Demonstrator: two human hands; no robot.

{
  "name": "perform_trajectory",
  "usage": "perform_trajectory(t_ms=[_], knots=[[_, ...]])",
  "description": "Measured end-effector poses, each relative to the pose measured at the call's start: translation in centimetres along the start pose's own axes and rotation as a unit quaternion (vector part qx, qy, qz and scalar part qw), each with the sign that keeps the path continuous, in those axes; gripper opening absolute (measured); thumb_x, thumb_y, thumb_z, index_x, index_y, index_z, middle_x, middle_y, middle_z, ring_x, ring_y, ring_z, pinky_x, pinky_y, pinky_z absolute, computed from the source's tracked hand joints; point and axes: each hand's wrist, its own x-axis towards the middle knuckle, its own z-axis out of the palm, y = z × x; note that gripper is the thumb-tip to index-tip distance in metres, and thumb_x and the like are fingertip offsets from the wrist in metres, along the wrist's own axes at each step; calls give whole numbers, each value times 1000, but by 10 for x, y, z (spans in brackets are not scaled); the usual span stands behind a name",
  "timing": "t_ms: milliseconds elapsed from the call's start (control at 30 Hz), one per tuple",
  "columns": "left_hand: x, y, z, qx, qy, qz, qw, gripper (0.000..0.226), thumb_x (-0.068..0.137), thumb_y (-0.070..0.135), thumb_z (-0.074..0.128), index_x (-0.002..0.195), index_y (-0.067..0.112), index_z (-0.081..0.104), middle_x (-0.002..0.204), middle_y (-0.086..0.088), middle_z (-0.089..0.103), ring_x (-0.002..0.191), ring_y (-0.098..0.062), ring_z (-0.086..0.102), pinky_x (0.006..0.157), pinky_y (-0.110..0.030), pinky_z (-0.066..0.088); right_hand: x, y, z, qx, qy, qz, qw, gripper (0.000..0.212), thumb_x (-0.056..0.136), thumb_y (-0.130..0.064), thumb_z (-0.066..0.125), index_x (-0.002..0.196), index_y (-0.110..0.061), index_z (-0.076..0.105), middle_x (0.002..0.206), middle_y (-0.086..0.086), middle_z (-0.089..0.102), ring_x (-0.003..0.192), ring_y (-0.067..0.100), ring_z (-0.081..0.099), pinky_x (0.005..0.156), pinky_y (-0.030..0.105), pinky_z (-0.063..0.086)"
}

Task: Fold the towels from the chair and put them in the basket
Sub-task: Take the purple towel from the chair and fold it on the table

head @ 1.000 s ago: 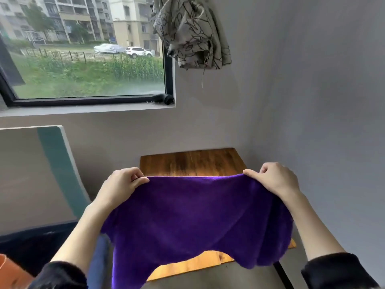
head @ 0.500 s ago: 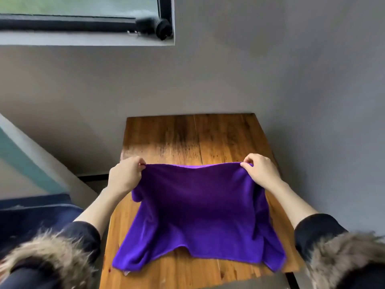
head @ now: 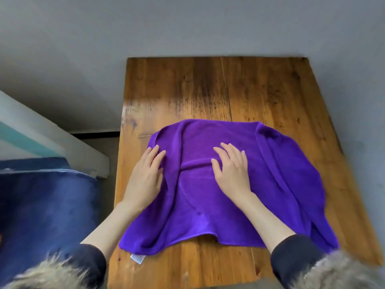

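Note:
A purple towel (head: 277, 174) lies spread and wrinkled on the wooden table (head: 208, 86), with a small white label (head: 137, 259) at its near left corner. My left hand (head: 145, 176) lies flat with straight fingers on the towel's left edge. My right hand (head: 232, 167) presses flat on the towel's middle, fingers spread. Neither hand grips the cloth. No chair or basket is in view.
A grey wall (head: 187, 26) runs behind and to the right of the table. To the left there is dark blue fabric (head: 45, 205) and a slanted white and teal board (head: 41, 138). The table's far half is bare wood.
Both hands lowered the towel onto the table and let go of its top corners. They now rest flat on it. The view tilted down, so the window is out of sight.

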Motion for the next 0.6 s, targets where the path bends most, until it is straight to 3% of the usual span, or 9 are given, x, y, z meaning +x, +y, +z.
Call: perform_trajectory(t_ms=[133,233,367,600], knots=[[-25,-7,17,-36,15,-18,999,62,90,8,55,144,0,24,153,-17,18,143,-29,14,115,-43,20,-21,-28,55,-59,-64,-24,996,58,91,-42,48,144,-21,33,155,7,22,144,26,12,113,55,2],[-42,-5,27,-42,-26,-1,999,62,95,14,47,146,3,13,155,-12,10,144,-24,12,116,-40,18,-29,-29,72,-119,-55,-14,991,58,92,-46,43,143,-20,34,153,9,26,142,29,19,112,59,8],[-48,-9,34,94,-81,58,991,53,97,29,26,143,4,29,150,-12,29,140,-26,26,114,-49,20,-29,-28,78,-174,-31,-13,984,56,93,-46,30,142,-19,37,150,10,32,140,30,27,110,59,17],[-47,-57,7,167,-70,9,983,55,96,34,26,140,5,39,147,-12,36,137,-28,33,110,-57,16,-29,-29,78,-165,-35,-5,986,57,92,-46,30,142,-20,37,151,9,31,140,29,25,111,59,17]])
